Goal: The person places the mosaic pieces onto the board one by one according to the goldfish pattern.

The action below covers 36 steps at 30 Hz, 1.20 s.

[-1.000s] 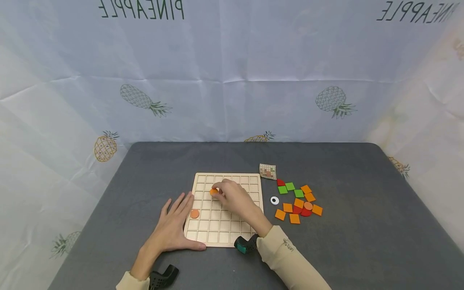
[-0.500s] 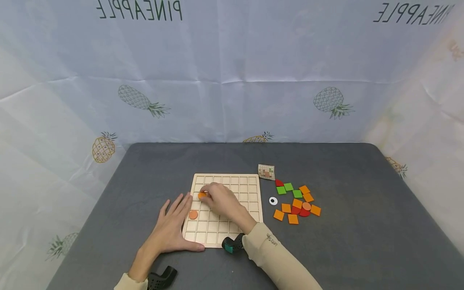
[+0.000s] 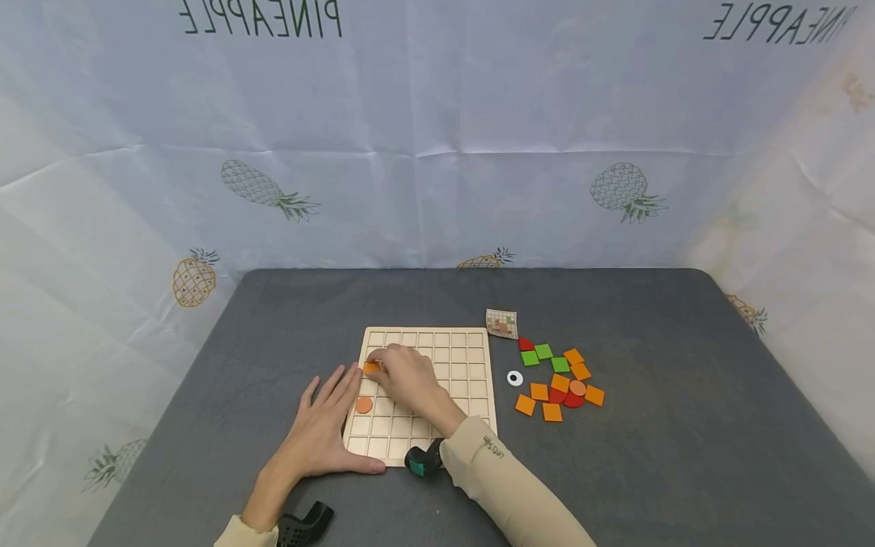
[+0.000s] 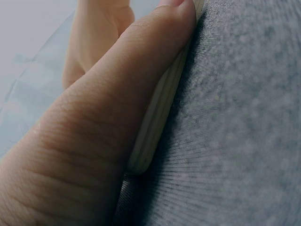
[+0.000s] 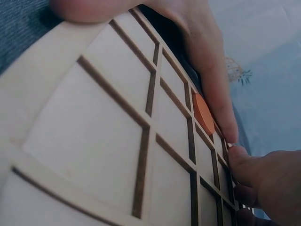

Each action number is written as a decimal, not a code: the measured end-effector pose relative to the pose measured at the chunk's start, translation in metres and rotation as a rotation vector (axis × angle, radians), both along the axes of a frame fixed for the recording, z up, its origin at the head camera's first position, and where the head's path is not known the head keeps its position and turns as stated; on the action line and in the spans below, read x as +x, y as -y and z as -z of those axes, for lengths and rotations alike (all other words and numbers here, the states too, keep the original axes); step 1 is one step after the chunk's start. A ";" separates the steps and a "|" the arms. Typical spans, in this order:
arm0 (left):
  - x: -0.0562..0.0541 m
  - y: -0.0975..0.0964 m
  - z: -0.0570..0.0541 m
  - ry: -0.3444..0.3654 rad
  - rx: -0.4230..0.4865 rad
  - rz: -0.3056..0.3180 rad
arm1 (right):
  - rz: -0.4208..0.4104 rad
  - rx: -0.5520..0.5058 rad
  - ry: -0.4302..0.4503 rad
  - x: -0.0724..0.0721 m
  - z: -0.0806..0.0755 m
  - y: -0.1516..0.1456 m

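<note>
A pale wooden board (image 3: 459, 372) with a grid of square recesses lies flat on the dark table. My left hand (image 3: 323, 431) rests along its left side, fingers straight, the thumb at the near edge; the left wrist view has that thumb (image 4: 155, 35) against the board's side. Above the left column, my right hand (image 3: 409, 381) pinches an orange tile (image 3: 371, 368) between thumb and fingertips, close to the left fingertips. The fingers partly cover the tile, so its full shape is hidden. A coral-orange disc (image 3: 364, 405) sits in a left-column cell nearer me, also visible in the right wrist view.
Right of the board lie several loose orange squares (image 3: 552, 412), green squares (image 3: 560, 365) and red pieces (image 3: 573, 399). Another coral disc (image 3: 577, 388) lies among them. A white ring with a black centre (image 3: 515, 378) and a small patterned card (image 3: 502, 324) are by the board's right side.
My right hand has moved left across the board with the orange tile, from an inner column to the left one. The left hand has stayed in place.
</note>
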<state>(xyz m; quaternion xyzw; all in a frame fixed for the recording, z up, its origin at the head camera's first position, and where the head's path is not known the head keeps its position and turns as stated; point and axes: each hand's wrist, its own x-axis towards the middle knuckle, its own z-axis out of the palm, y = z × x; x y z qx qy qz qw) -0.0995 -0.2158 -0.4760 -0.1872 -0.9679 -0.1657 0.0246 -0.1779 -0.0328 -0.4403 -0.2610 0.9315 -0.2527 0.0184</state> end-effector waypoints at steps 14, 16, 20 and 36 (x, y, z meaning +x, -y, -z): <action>0.000 -0.001 0.001 0.001 0.005 -0.003 | -0.004 -0.020 -0.008 -0.001 0.004 0.000; 0.000 -0.001 0.001 -0.010 0.007 0.001 | -0.007 -0.027 -0.011 -0.002 0.005 0.000; 0.000 -0.001 0.001 -0.037 0.010 0.010 | -0.010 -0.037 -0.007 -0.002 0.005 -0.001; 0.000 -0.001 0.000 -0.038 0.001 0.011 | -0.010 -0.045 0.003 -0.001 0.003 -0.003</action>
